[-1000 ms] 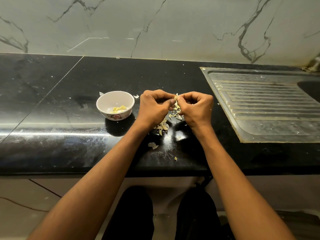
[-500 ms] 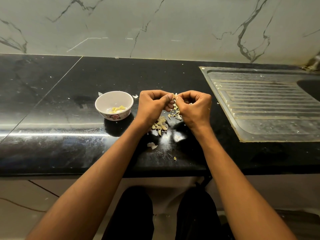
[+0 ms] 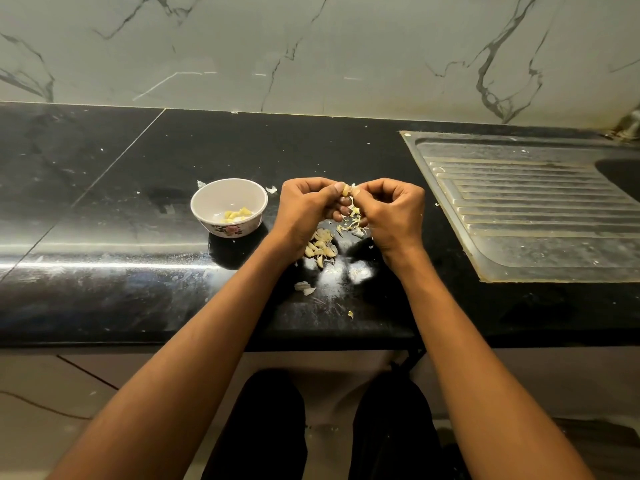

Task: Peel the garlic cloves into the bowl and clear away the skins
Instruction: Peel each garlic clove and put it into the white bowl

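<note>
My left hand [image 3: 306, 209] and my right hand [image 3: 391, 211] meet above the black counter and pinch one garlic clove [image 3: 346, 190] between their fingertips. Under them lies a pile of unpeeled cloves [image 3: 320, 249], and loose skins [image 3: 351, 225] hang and lie below the fingers. A small white bowl [image 3: 207, 202] with a flower print stands left of my left hand. Several peeled yellow cloves [image 3: 237, 214] lie in it.
A steel sink drainboard [image 3: 540, 216] fills the right side of the counter [image 3: 104, 202], with the basin at the far right edge. Stray skin pieces [image 3: 304, 287] lie near the counter's front edge. A marble wall rises behind.
Both hands stay in place and keep working the clove between their fingertips; my fingers have shifted slightly. The bowl and pile have not moved.
</note>
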A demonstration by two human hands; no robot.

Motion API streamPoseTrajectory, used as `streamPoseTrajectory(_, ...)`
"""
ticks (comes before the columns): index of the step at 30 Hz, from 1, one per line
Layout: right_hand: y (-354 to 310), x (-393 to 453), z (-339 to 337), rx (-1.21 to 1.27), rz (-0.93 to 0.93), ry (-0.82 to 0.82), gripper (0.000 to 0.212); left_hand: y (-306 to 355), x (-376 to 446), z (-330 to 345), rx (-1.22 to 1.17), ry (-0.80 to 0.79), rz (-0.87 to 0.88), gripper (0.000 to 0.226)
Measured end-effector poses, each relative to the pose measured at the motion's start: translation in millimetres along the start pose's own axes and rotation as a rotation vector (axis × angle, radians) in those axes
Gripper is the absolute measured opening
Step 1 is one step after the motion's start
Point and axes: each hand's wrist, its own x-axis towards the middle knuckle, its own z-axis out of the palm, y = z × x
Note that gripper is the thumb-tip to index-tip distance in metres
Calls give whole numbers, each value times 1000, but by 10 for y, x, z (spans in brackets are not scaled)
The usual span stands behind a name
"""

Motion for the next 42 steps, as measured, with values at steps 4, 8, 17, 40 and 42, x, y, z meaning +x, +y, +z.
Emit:
streamPoseTrajectory(4,-2,-7,-9,2,6,-15,9,5,-4,-4,-37,-30,-31,18)
streamPoseTrajectory(8,7,-8,-15,-17,3,-27,12,17,-16,7,-14,-25,-30,15)
streamPoseTrajectory(17,32,6,-14,-18,6,-37,14,19,-9,-4,9,15,-23,14)
streamPoseTrajectory(40,116,46,0,-48,-19,6,10,22,-14,-10,6,31,22,10)
streamPoseTrajectory(42,120,46,5,-49,-14,11,9,22,-16,-11,9,26,28,9)
